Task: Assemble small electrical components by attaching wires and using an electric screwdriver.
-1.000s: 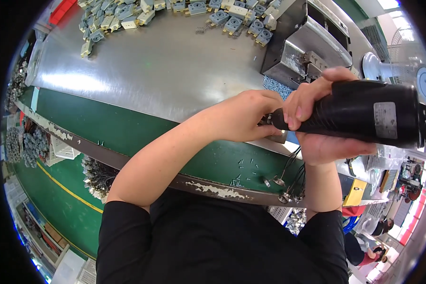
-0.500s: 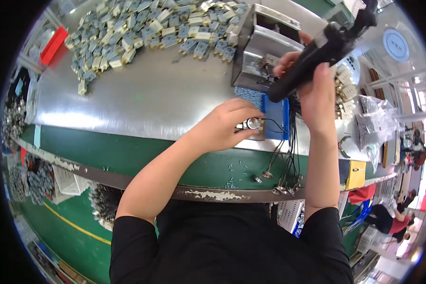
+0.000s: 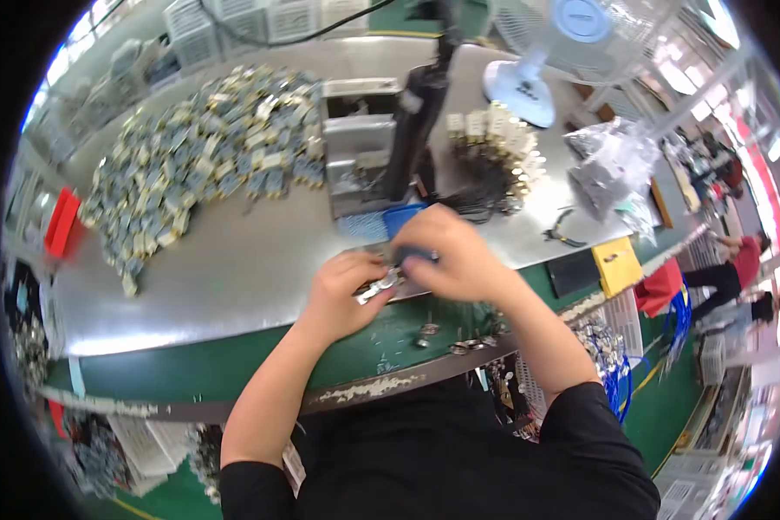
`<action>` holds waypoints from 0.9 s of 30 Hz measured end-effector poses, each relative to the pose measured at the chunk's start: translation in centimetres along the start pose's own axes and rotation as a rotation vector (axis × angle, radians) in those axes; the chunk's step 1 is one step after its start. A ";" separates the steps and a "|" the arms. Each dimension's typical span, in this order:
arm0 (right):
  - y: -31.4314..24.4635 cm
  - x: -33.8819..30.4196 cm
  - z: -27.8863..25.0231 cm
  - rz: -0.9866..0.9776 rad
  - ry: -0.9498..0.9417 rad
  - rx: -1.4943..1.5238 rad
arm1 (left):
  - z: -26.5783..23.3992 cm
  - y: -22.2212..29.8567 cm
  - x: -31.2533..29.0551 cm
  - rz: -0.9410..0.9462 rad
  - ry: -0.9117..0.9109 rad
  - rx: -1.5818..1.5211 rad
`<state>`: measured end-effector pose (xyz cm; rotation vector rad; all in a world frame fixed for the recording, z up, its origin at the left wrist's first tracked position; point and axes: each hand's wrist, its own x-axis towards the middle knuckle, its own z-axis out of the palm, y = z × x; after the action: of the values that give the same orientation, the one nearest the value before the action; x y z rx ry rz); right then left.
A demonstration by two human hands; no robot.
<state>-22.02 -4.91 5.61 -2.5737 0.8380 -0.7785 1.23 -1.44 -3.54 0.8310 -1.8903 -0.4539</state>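
Observation:
My left hand point(image 3: 342, 290) pinches a shiny metal fitting point(image 3: 378, 284) low over the near part of the bench. Right against it, my right hand point(image 3: 455, 256) curls its fingers around a small dark piece point(image 3: 418, 254); motion blur hides its kind. A thin cable or edge between the hands is too blurred to make out. Just beyond them lie a blue tray point(image 3: 403, 217), partly covered by my right hand, and a patch of small bluish screws point(image 3: 364, 225). A black cylindrical tool point(image 3: 407, 130) hangs upright past the tray, apart from both hands.
A heap of grey-and-cream blocks point(image 3: 225, 143) covers the far left. Beyond the screws stands a metal bin point(image 3: 348, 137). Cabled cream parts point(image 3: 503, 143), a fan point(image 3: 529, 87), pliers point(image 3: 565, 229) and a plastic bag point(image 3: 611, 165) are to the right. Loose screws and metal pieces point(image 3: 468, 345) lie near the front edge.
My right hand has left the black tool and come down beside my left hand, now gripping a small dark piece. The view has turned; my left hand still holds the metal fitting.

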 end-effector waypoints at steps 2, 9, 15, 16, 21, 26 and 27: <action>-0.6 -0.7 1.0 -0.014 -0.148 0.104 | 0.2 0.7 0.3 -0.020 -0.016 -0.017; -0.5 -2.1 3.0 -0.056 -0.043 -0.162 | 1.5 1.4 0.3 -0.179 0.028 0.063; -0.5 -1.5 5.8 -0.195 0.083 -0.401 | 1.0 -0.5 -1.4 -0.469 0.172 -0.155; -0.5 -1.6 5.9 -0.165 0.088 -0.420 | 0.6 -1.2 -1.8 -0.486 0.153 -0.200; -0.5 -1.8 4.6 -0.091 0.041 -0.195 | 0.7 -0.5 -1.4 -0.533 0.093 -0.332; 2.1 -1.4 3.2 0.131 -0.101 0.221 | 0.2 1.0 -1.1 -0.592 0.109 -0.365; 2.3 -1.3 3.2 0.094 -0.078 0.202 | 0.1 0.8 -1.3 -0.539 0.103 -0.238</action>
<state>-22.01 -5.46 1.46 -2.3538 0.8056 -0.6925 1.25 0.07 -3.90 1.1744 -1.4667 -0.9266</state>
